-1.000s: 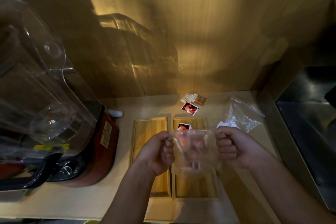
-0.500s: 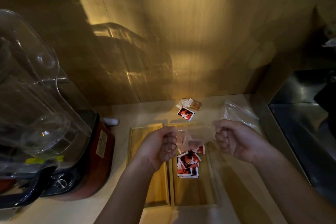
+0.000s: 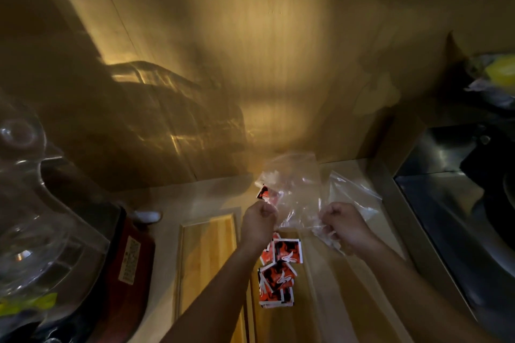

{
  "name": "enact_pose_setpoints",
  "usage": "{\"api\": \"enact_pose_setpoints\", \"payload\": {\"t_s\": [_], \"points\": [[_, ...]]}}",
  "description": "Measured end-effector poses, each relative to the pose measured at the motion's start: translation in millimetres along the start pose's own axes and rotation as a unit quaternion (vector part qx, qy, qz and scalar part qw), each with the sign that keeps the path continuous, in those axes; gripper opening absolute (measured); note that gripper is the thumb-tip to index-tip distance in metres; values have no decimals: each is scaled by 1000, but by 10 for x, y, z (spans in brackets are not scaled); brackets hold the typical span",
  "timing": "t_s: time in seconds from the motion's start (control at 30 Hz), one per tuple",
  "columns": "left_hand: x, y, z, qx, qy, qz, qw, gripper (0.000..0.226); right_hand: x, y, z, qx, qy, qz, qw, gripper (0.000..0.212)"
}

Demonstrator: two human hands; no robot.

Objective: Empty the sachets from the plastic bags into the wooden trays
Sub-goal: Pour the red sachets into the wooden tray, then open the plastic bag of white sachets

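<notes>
My left hand (image 3: 259, 221) and my right hand (image 3: 344, 224) each pinch one side of a clear plastic bag (image 3: 296, 192), held upturned with its body lifted above my fists. Below it, several red, black and white sachets (image 3: 277, 273) lie in a heap in the right wooden tray (image 3: 320, 295). The left wooden tray (image 3: 207, 259) beside it shows bare wood. One sachet (image 3: 263, 191) shows behind the bag's left edge; whether it is inside the bag I cannot tell.
A second clear plastic bag (image 3: 352, 198) lies on the counter behind my right hand. A blender with a clear jug (image 3: 30, 231) and red base (image 3: 131, 253) fills the left. A dark metal sink (image 3: 459, 211) borders the right. A wooden wall rises behind.
The bag hung full over the right tray; it has been tipped upward and the sachets have dropped out into that tray. Both hands moved farther from me and the view tilted up.
</notes>
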State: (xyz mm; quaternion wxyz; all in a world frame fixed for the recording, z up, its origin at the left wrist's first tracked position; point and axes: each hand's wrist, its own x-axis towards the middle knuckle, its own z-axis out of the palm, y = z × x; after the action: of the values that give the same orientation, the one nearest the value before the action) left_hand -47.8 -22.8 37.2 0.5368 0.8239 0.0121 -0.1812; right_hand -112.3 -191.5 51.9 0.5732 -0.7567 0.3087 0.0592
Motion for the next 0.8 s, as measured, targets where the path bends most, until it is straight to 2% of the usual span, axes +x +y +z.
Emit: {"api": "enact_pose_setpoints", "payload": {"t_s": [0.1,0.2,0.33,0.43,0.53,0.63,0.7,0.8], "points": [[92,-152,165,37,-14,-16,999,26,166,224,43,-51,11,21,998,28],[182,-316,277,70,-21,-47,996,26,222,364,39,-76,12,39,996,21],[293,-385,299,93,-10,-68,993,11,263,399,-21,-60,27,41,997,22],[349,-259,265,142,7,-61,988,20,327,410,-119,-25,55,52,997,22],[399,-38,280,215,40,-11,976,26,397,416,-225,-27,117,58,991,24],[427,221,451,218,8,62,974,19,460,431,-313,-25,192,66,979,21],[475,315,626,190,-41,89,977,16,532,528,-359,-22,212,78,974,13],[539,415,874,107,-154,59,980,36,680,725,-414,37,216,113,969,46]]}}
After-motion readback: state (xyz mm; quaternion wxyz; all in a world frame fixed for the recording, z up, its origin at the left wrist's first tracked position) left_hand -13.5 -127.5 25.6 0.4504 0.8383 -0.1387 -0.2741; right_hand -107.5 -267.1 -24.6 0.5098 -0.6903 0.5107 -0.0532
